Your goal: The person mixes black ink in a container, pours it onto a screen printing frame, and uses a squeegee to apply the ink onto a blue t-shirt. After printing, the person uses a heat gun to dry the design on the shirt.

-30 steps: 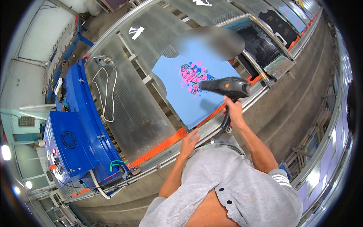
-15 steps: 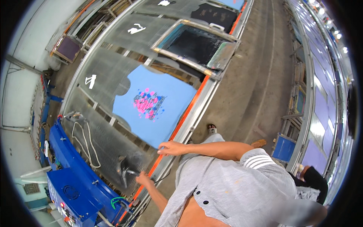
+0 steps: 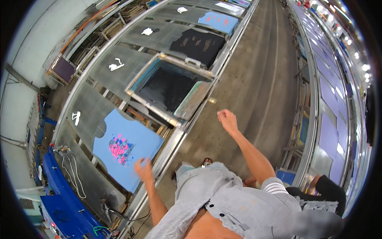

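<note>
My left hand [image 3: 144, 170], smeared by motion, is over the near edge of a light blue shirt panel [image 3: 137, 141]; its fingers look apart and nothing shows in them. The panel lies flat on a long printing table and bears a pink and dark blue print. Over the aisle floor I hold my right hand [image 3: 227, 120] raised, its fingers curled together; whether anything small is between them cannot be seen. A dark corded hand tool [image 3: 106, 209] rests at the table's near end, apart from my left hand.
A wood-edged screen frame [image 3: 135, 95] with black ink sits across the table beyond the blue panel. Farther along lie a black shirt panel [image 3: 197, 47] and another blue one [image 3: 218, 22]. A blue machine [image 3: 67, 191] stands at left. Another table [image 3: 324, 107] lines the aisle's right side.
My left hand has let go of the dark tool and moved up to the blue panel. My right hand has left the rail and swung right over the aisle. The view has shifted.
</note>
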`<state>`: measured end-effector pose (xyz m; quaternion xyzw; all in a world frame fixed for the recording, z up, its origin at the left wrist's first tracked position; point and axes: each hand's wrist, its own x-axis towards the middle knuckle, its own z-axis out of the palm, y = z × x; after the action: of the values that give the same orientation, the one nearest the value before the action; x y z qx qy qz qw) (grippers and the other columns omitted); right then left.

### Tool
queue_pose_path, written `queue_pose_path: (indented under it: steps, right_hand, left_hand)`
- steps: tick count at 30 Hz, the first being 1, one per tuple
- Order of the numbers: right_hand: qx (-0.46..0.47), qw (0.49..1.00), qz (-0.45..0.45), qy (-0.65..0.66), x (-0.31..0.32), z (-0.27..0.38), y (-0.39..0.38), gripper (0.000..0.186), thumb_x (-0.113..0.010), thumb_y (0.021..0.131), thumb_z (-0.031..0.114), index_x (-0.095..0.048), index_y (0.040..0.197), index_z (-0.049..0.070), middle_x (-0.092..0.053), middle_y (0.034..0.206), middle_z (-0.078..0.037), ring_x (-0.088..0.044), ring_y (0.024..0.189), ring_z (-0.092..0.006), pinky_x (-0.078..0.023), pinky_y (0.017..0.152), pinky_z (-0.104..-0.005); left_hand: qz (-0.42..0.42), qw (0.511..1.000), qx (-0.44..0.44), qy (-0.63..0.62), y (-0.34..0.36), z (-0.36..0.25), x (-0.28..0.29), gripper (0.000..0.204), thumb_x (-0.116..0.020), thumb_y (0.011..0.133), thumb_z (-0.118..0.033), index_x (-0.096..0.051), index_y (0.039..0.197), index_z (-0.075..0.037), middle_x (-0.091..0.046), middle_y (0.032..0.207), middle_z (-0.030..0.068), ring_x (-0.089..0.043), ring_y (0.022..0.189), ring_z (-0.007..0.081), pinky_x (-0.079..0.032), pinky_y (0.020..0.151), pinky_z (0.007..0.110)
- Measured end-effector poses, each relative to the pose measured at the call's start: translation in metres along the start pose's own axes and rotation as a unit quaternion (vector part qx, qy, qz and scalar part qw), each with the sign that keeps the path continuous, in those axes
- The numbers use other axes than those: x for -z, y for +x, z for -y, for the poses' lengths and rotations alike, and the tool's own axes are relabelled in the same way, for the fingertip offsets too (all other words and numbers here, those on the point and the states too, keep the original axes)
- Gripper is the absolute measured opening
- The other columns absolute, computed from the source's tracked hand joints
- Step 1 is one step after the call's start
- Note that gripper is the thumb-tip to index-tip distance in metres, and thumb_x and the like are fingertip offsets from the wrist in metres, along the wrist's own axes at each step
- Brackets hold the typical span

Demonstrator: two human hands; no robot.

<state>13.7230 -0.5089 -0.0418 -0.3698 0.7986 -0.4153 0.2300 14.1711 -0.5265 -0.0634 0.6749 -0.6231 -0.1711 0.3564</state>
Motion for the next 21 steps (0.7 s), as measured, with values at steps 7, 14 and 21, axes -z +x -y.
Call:
queue_pose_path:
  steps: [7, 14, 21]
  right_hand:
    - [0.294, 0.896, 0.142, -0.3, -0.015, 0.025, 0.264, 0.039, -0.05, 0.095, 0.036, -0.069, 0.091, 0.003, -0.069, 0.091, -0.022, -0.066, 0.089, -0.0403, -0.053, 0.077, -0.0502]
    - [0.036, 0.921, 0.387, 0.0, -0.092, -0.046, 0.347, 0.07, -0.057, 0.089, 0.062, -0.067, 0.097, -0.007, -0.068, 0.089, -0.025, -0.067, 0.085, -0.0349, -0.052, 0.072, -0.0454]
    - [-0.018, 0.885, 0.463, 0.041, -0.026, 0.022, 0.371, 0.068, -0.048, 0.094, 0.06, -0.062, 0.109, -0.005, -0.068, 0.098, -0.024, -0.068, 0.091, -0.0365, -0.051, 0.078, -0.047]
  left_hand:
    - [0.197, 0.931, -0.287, 0.113, 0.083, -0.212, -0.192, 0.063, -0.091, 0.053, -0.031, -0.064, 0.103, -0.003, -0.061, 0.103, 0.0173, -0.058, 0.1, 0.0377, -0.047, 0.087, 0.046]
    - [0.387, 0.877, -0.152, 0.242, 0.111, -0.229, -0.222, 0.063, -0.08, 0.07, -0.037, -0.056, 0.116, -0.001, -0.058, 0.115, 0.0221, -0.055, 0.109, 0.0391, -0.046, 0.092, 0.048]
    - [0.181, 0.931, 0.034, 0.315, 0.136, -0.321, -0.222, 0.039, -0.071, 0.079, -0.032, -0.067, 0.105, -0.002, -0.067, 0.093, 0.0241, -0.063, 0.091, 0.0448, -0.049, 0.079, 0.051]
